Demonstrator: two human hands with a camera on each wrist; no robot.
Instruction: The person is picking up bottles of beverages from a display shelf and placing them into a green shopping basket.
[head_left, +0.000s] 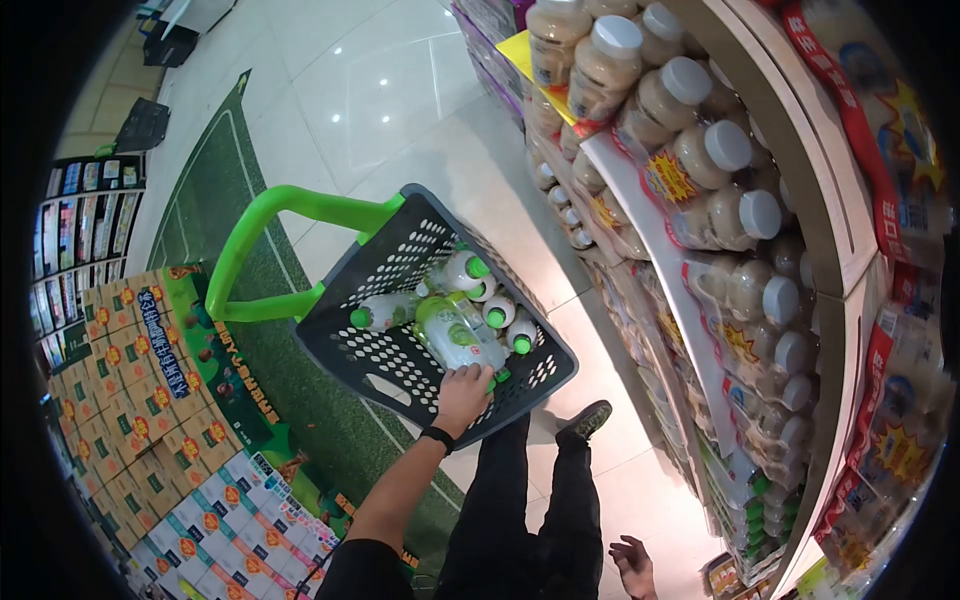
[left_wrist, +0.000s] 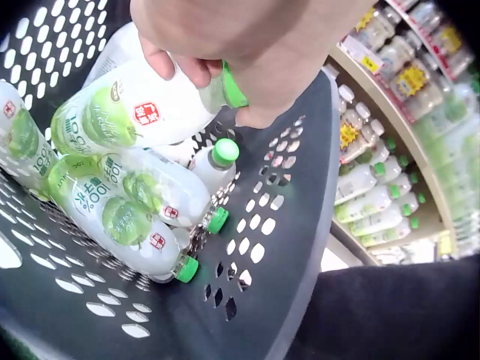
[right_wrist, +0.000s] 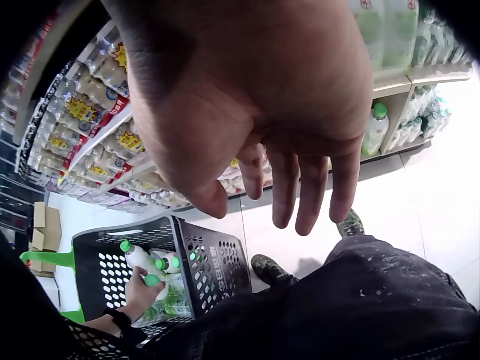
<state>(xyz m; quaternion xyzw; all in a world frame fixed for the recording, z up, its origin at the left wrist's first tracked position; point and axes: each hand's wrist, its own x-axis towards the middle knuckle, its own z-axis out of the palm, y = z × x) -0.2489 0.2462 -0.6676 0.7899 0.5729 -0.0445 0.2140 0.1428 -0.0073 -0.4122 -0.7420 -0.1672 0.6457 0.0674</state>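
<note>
My left hand reaches into a dark grey shopping basket and grips a coconut water bottle near its green cap. In the left wrist view the bottle lies tilted over the others, its base toward the left. Several more white and green bottles lie below it in the basket, with their caps pointing different ways. My right hand hangs away from the basket, fingers loosely extended and holding nothing. A black band circles the left wrist.
Shelves of brown-filled jars with white lids run along the right. Green-capped bottles stand on a lower shelf. Stacked cartons and a green floor mat lie to the left. The basket's green handle points left.
</note>
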